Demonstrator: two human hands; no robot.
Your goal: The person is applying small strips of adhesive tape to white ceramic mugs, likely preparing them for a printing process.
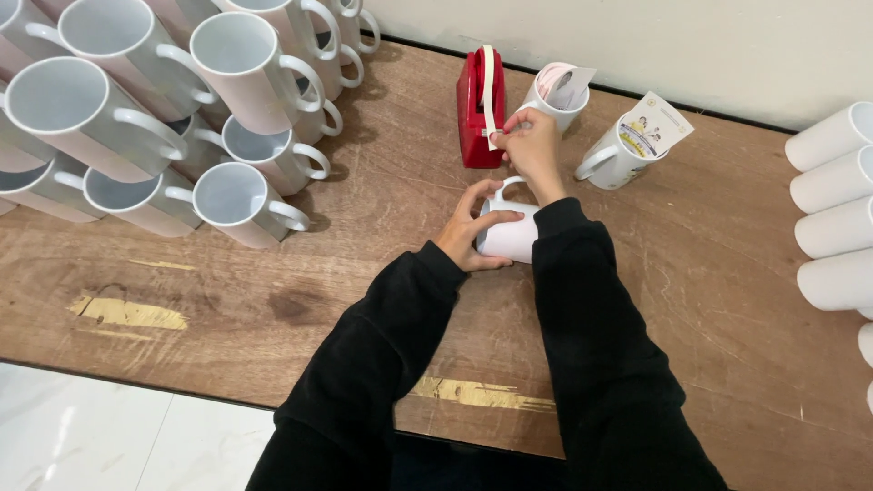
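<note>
White mug (511,235) is lying on its side on the wooden surface (273,300), pretty much dead centre, handle pointing up and away from the person. The left hand (468,232) is wrapped around the body of it, fingers clamped on the mug so it can't roll. The right hand (532,145) is up at the red tape dispenser (479,109) just behind the mug, fingers pinched together on the free end of the pale tape strip (488,86).

Handling-wise, I'd guess it's glazed ceramic: rigid, a bit hefty for its size, smooth and kinda slippery, and it'll chip or crack if it gets knocked. On its side it wants to roll, so gripping around the barrel like that looks like the sensible hold; the handle is the other obvious spot. The tape is the opposite, thin and floppy, so you pinch it near the end.

Around it: two more white mugs with printed paper tucked inside, one just right of the dispenser (556,91) and one further right (623,150). Big stack of mugs (164,109) lying on their sides at top left, and a row of white cylinders (832,209), probably more mugs, along the right edge.
</note>
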